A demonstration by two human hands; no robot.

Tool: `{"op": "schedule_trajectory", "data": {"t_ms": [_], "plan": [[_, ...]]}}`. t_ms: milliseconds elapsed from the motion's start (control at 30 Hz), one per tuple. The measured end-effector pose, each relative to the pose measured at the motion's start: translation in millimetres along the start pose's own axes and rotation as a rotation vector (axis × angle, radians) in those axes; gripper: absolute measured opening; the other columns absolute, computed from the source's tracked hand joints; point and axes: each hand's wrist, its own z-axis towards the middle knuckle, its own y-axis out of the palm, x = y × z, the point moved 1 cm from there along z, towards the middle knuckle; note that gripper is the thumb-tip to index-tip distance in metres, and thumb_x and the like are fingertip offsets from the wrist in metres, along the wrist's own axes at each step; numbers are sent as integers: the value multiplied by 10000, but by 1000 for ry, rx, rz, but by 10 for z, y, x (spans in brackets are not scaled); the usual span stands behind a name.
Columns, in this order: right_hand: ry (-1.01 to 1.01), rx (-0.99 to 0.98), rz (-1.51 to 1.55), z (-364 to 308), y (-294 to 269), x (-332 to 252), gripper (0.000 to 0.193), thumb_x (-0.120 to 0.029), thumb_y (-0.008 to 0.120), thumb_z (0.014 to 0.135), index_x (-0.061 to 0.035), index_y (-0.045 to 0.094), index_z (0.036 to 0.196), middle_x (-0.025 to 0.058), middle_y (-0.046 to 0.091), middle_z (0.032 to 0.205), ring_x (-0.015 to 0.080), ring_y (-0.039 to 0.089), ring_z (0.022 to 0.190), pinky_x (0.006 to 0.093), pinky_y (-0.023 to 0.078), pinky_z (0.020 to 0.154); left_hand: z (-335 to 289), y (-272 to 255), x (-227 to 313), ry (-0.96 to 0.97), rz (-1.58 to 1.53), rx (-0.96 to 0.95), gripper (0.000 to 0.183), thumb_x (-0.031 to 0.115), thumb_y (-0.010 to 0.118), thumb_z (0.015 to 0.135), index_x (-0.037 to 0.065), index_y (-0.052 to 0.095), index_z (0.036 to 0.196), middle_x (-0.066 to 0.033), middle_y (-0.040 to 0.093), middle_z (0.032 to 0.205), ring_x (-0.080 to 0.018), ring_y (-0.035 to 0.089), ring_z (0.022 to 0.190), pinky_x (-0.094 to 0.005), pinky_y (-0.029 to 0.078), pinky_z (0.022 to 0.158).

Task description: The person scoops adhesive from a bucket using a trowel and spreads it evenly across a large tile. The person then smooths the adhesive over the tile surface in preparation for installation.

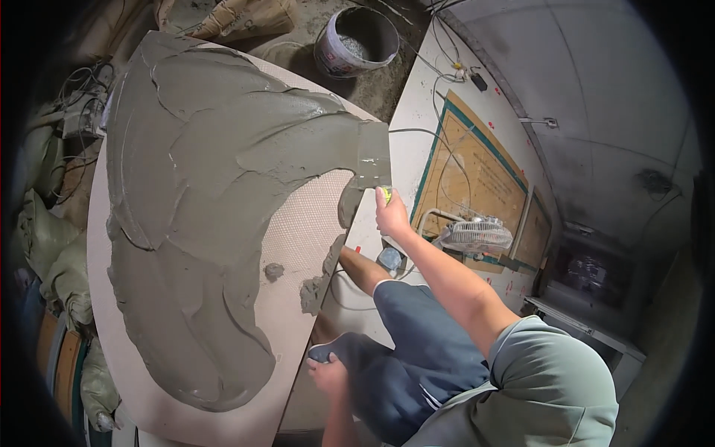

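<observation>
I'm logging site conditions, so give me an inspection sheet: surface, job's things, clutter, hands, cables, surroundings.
Surface: pale pinkish textured panel, mostly covered by thick grey paste.
Job's things: flat trowel with yellow-green handle, blade coated grey, at the panel's right edge.
Clutter: round pale plastic bucket and crumpled brown paper sacks beyond the panel.
Hands: right hand grips the trowel's handle; left hand rests by dark blue cloth shorts, grip unclear.
Cables: tangled dark thin cords at far left.
Surroundings: white round caged fan at right.
</observation>
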Motion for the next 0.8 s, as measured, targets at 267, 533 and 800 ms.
{"op": "schedule_trajectory", "data": {"t_ms": [267,533,800], "plan": [[-145,212,-127,-2,-309,537,518,-465,509,1012,17,530,1201,319,667,1039,490,627,1033,503,492,876,51,60,-1,16,64,66,812,378,695,896,-2,310,1500,-251,531,1325,-420,582,1185,-502,500,986],[-230,-361,210,228,-157,23,427,-469,508,1027,-47,573,1025,-10,501,614,86,480,521,293,425,481,82,73,18,19,85,77,805,361,708,888,-15,327,1488,-288,523,1307,-441,588,1159,-510,499,975],[-189,-16,-192,539,-783,1020,513,-495,504,1004,-13,632,1127,177,677,853,290,676,776,423,519,742,71,71,130,40,124,58,789,359,705,890,-22,336,1474,-272,528,1322,-434,582,1175,-502,489,989]]}}
